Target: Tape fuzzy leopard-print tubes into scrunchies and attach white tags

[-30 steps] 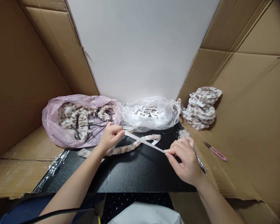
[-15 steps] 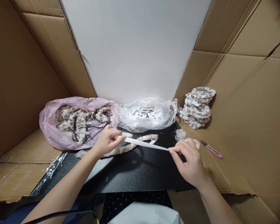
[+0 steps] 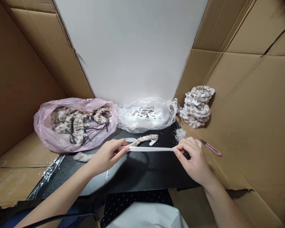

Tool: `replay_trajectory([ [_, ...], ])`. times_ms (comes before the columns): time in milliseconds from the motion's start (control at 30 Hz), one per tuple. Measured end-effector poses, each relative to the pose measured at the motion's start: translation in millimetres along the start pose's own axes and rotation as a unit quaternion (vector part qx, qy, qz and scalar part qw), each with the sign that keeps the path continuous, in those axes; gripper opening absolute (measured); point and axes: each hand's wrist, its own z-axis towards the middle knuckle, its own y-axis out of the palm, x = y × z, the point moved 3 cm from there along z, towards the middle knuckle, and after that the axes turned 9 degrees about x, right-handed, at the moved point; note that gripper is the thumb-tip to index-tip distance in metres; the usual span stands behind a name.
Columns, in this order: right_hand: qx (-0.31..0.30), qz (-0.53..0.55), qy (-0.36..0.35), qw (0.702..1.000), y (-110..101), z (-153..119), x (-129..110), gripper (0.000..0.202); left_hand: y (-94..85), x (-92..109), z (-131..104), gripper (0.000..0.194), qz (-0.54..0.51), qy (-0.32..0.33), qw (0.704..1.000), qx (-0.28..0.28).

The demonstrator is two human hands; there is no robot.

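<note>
My left hand is closed on a roll of white tape, whose ring shows past the fingers. A strip of tape runs taut and nearly level from the roll across to my right hand. There the thumb and fingertips pinch its free end. Behind the strip, a fluffy spotted fabric band lies on the black tabletop, its middle hidden by my left hand and the roll. A small white tag sits by its right end.
A pink bag of spotted fluffy bands and dark cords stands left. A clear bag holds many small tags. At right are stacked fluffy bands, a fuzz clump and pink-handled thread snips. Cardboard walls flank the table.
The stretched tape has gone from slanting down rightward to nearly level, and the roll's ring now shows more beside my left hand. The whole view has shifted slightly.
</note>
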Motion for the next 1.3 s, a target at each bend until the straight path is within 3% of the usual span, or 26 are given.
replay_trajectory([
  [233, -0.037, 0.063, 0.043, 0.996, 0, -4, -2, 0.021, -4.6, 0, -6, 0.036, -0.002, -0.037, 0.995, 0.094],
  [333, -0.032, 0.049, -0.020, 0.998, 0, -6, -19, 0.019, -3.4, -5, -3, 0.036, -0.013, -0.084, 0.990, 0.110],
  [500, 0.028, -0.017, -0.151, 0.988, 6, -14, -52, 0.014, -1.3, -17, 10, 0.038, -0.031, -0.137, 0.981, 0.131],
  [600, 0.058, -0.040, -0.178, 0.982, 1, -19, -58, 0.014, -15.6, -28, 15, 0.035, 0.012, -0.174, 0.974, 0.143],
  [700, 0.097, -0.040, -0.153, 0.983, -9, -23, -53, 0.014, -44.2, -40, 14, 0.029, 0.072, -0.250, 0.942, 0.210],
  [767, 0.059, -0.024, -0.117, 0.991, -10, -23, -44, 0.017, -51.7, -42, 16, 0.032, 0.050, -0.213, 0.956, 0.196],
  [833, 0.010, -0.001, -0.058, 0.998, -5, -20, -31, 0.018, -41.3, -42, 21, 0.036, 0.044, -0.140, 0.983, 0.111],
  [900, -0.019, 0.017, 0.008, 1.000, -1, -16, -15, 0.016, -20.1, -49, 24, 0.036, 0.083, -0.081, 0.992, 0.047],
  [1000, -0.046, 0.068, 0.067, 0.994, 3, -11, 6, 0.016, 14.4, -73, 25, 0.034, 0.145, -0.014, 0.989, -0.001],
  [1100, -0.054, 0.148, 0.082, 0.984, 4, -10, 25, 0.020, 31.8, -96, 20, 0.029, 0.210, -0.006, 0.977, -0.019],
  [1167, -0.059, 0.199, 0.079, 0.975, 7, -11, 38, 0.017, 31.3, -99, 18, 0.022, 0.248, -0.020, 0.969, 0.003],
  [1267, 0.007, 0.305, 0.093, 0.948, 12, -8, 58, 0.004, 27.6, -80, 24, 0.021, 0.275, -0.024, 0.958, 0.076],
  [1300, 0.053, 0.357, 0.112, 0.926, 15, -6, 64, 0.015, 31.1, -69, 28, 0.023, 0.259, -0.011, 0.963, 0.077],
])
